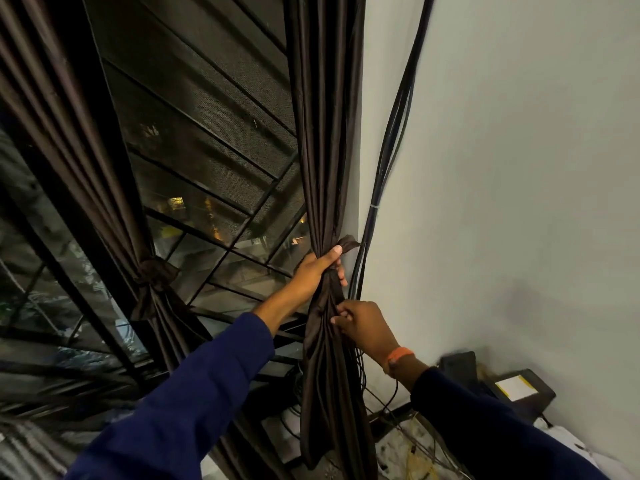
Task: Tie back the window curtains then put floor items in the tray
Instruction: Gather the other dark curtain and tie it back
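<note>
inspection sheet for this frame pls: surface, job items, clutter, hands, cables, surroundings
Surface: floor mostly hidden; only a littered patch at bottom right.
Job's things: left curtain already tied back with a knot; right curtain gathered, tie strip not yet knotted. Tray: nothing seen.
Clutter: black box with yellow label by the wall; loose bits near the curtain's foot.
Hands: left hand grips the gathered right curtain; right hand pinches the fabric just below.
Cables: black cable bundle runs down the wall beside the right curtain; thin wires tangle below.
Surroundings: barred window, dark outside; plain wall.
</note>
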